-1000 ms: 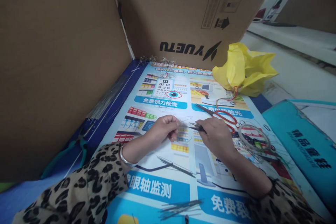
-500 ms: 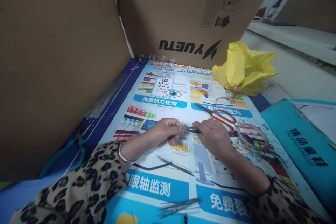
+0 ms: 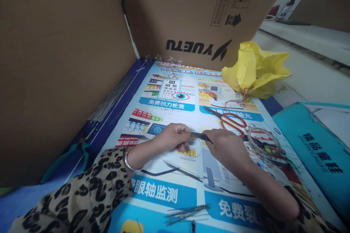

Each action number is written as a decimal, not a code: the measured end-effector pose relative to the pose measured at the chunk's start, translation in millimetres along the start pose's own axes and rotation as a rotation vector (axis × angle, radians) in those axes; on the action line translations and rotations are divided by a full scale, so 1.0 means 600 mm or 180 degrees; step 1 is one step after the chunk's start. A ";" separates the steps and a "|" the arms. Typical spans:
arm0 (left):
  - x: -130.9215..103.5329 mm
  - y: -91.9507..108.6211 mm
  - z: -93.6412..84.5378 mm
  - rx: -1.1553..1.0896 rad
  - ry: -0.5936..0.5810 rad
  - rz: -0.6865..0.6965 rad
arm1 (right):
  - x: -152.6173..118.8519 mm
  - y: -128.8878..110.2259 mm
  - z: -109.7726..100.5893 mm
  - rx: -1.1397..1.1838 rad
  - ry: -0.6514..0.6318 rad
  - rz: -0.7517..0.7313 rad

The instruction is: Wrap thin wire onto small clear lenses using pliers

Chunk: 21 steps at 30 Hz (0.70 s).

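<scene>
My left hand [image 3: 179,136] is closed in a pinch on a thin wire loop [image 3: 200,151], which curves out below and to the right of the fingertips. My right hand [image 3: 228,147] grips dark, pointed tweezers [image 3: 201,136]. Their tips reach to the left fingertips, at the wire; whether they bite on it is too small to tell. Under the hands lies a printed poster sheet [image 3: 164,214]. Red-handled scissors [image 3: 232,122] rest just beyond my right hand. Thin dark wire pieces [image 3: 186,171] lie nearer to me, and another bundle of cut wires [image 3: 188,213] sits at the front.
Cardboard walls [image 3: 153,14] stand at the left and back. A yellow bag [image 3: 254,71] is at the back right, a teal box [image 3: 314,153] at the right. A wire coil [image 3: 264,142] lies beside it. Teal-handled pliers [image 3: 82,147] and long wires [image 3: 109,98] lie left; tangled wire [image 3: 172,65] behind.
My right hand has turned and shifted slightly right and down, its forearm swinging outward. The tweezers now look narrower and slant more. My left hand stays nearly in place with the wire loop.
</scene>
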State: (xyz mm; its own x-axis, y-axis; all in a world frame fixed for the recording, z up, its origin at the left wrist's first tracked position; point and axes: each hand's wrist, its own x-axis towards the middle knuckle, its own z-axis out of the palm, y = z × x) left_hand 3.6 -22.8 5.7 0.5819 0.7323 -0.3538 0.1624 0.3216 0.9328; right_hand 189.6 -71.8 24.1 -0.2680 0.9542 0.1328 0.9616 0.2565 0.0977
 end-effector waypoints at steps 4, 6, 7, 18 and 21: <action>-0.001 0.002 0.001 0.0134 -0.0019 -0.0033 | -0.002 -0.001 -0.005 0.0041 -0.0046 0.0032; -0.002 0.004 0.002 0.0207 -0.0027 -0.0042 | -0.003 -0.002 -0.006 0.0065 -0.0060 0.0074; -0.003 0.006 0.003 0.0232 -0.0026 -0.0050 | -0.003 -0.002 -0.006 0.0085 -0.0070 0.0087; -0.003 0.002 -0.003 -0.0133 -0.0309 0.0062 | 0.003 0.006 -0.002 0.0243 -0.0051 -0.0365; -0.002 0.000 -0.006 -0.0193 -0.0429 0.0078 | 0.006 0.016 0.007 0.0162 0.0227 -0.0596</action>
State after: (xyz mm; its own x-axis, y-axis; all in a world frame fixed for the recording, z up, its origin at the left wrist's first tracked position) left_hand 0.2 -21.4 5.8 0.6875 0.6544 -0.3146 0.1006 0.3433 0.9338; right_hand 198.3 -65.4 21.6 -0.4440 0.8763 0.1866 0.8959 0.4375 0.0775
